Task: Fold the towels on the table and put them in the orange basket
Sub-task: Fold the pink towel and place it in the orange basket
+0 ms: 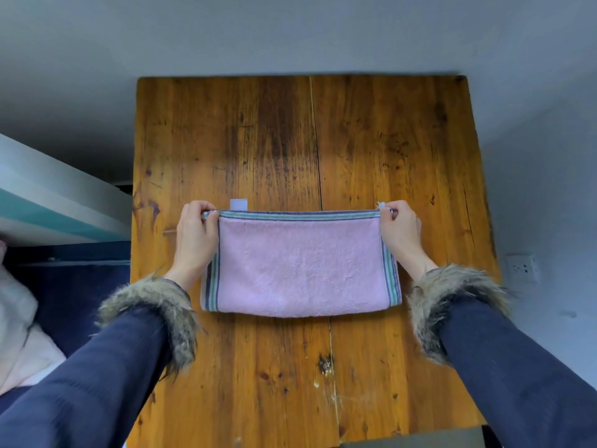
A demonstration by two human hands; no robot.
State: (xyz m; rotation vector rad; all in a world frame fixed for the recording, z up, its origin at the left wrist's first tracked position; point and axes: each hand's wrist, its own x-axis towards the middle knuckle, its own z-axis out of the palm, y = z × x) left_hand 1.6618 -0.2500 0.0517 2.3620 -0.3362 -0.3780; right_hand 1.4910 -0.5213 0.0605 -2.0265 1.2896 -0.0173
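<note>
A pink towel (298,265) with green and grey striped borders lies folded in half on the wooden table (290,140), its fold toward me and a white label sticking out at its far edge. My left hand (195,236) pinches the far left corner. My right hand (400,234) pinches the far right corner. Both hands hold the far edge taut just above the tabletop. No orange basket is in view.
A bed with dark blue bedding and a pale blanket (19,318) stands to the left of the table. A white wall socket (521,268) sits at the right. A dark object (413,439) shows at the table's near edge.
</note>
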